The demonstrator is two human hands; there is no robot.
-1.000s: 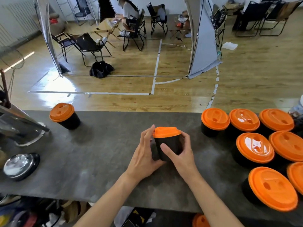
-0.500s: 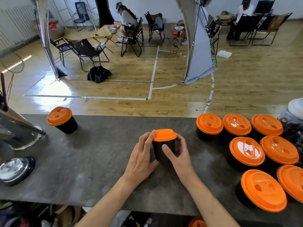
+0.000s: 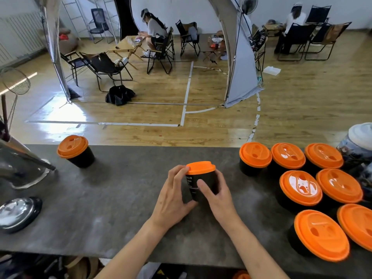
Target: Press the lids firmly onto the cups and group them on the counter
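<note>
Both hands clasp a black paper cup [image 3: 201,185] with a smooth orange plastic lid [image 3: 200,167] at mid-bench: left hand [image 3: 173,200] wrapped around its side, fingertips at the lid rim; right hand [image 3: 218,195] gripping opposite. It seemingly rests on the mottled grey stone bench [image 3: 100,208].

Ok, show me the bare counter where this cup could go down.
Bare counter runs between the lone cup on the left and the held cup. A narrower strip lies between the right hand and the cup group. The right end is crowded.
</note>
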